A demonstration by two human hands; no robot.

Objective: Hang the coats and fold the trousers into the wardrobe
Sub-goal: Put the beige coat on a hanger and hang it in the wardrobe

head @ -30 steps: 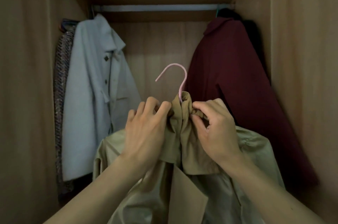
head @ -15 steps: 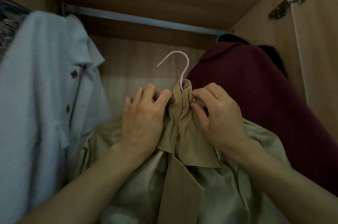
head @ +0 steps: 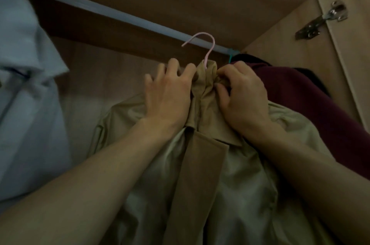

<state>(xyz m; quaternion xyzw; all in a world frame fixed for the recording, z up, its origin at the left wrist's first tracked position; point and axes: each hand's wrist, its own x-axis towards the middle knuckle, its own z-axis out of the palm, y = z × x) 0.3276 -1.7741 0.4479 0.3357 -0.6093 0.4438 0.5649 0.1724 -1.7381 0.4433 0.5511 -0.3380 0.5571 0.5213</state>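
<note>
both forearms raised, left hand (head: 168,96) and right hand (head: 243,96) side by side, fingers curled, gripping

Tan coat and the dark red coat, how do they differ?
The tan coat is gripped at its collar by the left hand and right hand; the dark red coat hangs from the rail. The tan coat's hook is pink, the dark red coat's teal. Both are on hangers.
</note>
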